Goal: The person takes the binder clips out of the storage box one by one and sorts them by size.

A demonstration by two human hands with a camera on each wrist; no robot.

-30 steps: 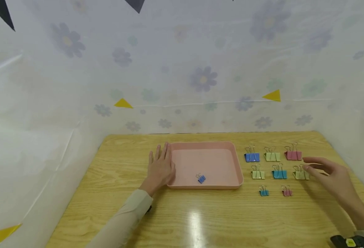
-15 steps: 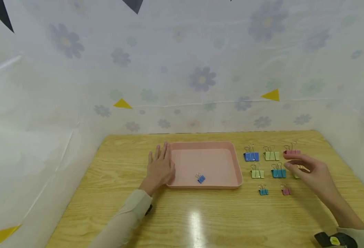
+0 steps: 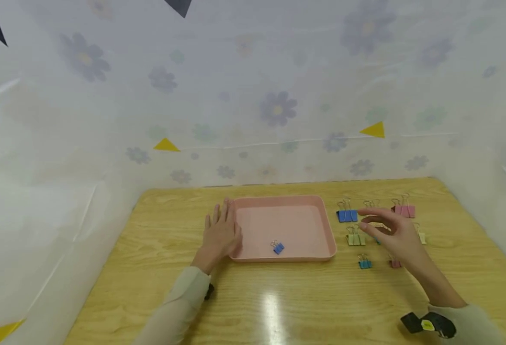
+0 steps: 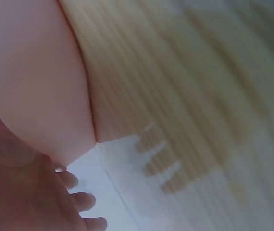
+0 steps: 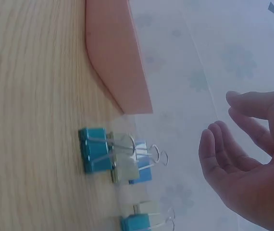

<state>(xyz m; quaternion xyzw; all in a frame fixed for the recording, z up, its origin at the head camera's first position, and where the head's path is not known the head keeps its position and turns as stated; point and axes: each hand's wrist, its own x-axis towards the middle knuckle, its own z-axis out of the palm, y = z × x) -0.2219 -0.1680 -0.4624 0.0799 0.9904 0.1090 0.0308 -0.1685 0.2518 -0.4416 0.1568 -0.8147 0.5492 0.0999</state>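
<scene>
My left hand [image 3: 219, 237] rests with straight fingers against the left side of a pink tray [image 3: 283, 220]. Inside the tray, near its front, lies a small blue binder clip [image 3: 278, 247]. Over the rows of binder clips hovers my right hand [image 3: 397, 235], fingers bent loosely and apart, with nothing between them in the right wrist view. Around it stand a large blue binder clip [image 3: 347, 215], a large pink one, a light green binder clip [image 3: 355, 238], and a small teal binder clip [image 3: 365, 263]. The hand partly hides several clips behind it.
The wooden table [image 3: 235, 302] ends at a flower-print sheet [image 3: 278, 158] behind and at the sides. A light green binder clip [image 3: 422, 237] and a small pink binder clip [image 3: 395, 263] show beside my right hand and forearm.
My right hand has moved left over the binder clips, from the right end of the rows towards the blue clip. The left hand and tray hold their place; the head view has shifted slightly.
</scene>
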